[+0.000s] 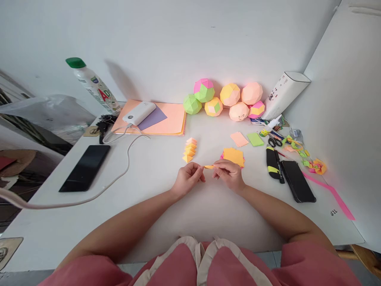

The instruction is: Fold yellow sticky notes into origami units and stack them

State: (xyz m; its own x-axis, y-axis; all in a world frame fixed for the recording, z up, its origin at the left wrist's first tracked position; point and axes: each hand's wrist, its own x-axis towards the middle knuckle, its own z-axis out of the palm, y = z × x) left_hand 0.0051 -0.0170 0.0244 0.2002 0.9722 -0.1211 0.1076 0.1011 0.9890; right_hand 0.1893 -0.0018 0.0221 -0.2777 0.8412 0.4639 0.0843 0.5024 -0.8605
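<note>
A small folded piece of orange paper [209, 167] is stretched between my two hands, just above the table. My left hand [189, 177] pinches its left end between thumb and fingers. On the right end, my right hand [228, 174] is closed in the same way. Right behind my right hand lies a stack of orange paper squares [233, 156], with pink edges showing beneath. A row of folded paper units [189, 151], orange to peach, stands beyond my left hand. Peach squares [239, 139] and green squares [255, 139] lie farther back.
Several folded paper balls [229, 94] sit against the wall. At left are a phone [85, 168], a cable, a power bank [139, 113] on large paper sheets, and a bottle [94, 88]. Scissors [275, 142], a cutter [272, 162], another phone [298, 181] and paper scraps lie at right.
</note>
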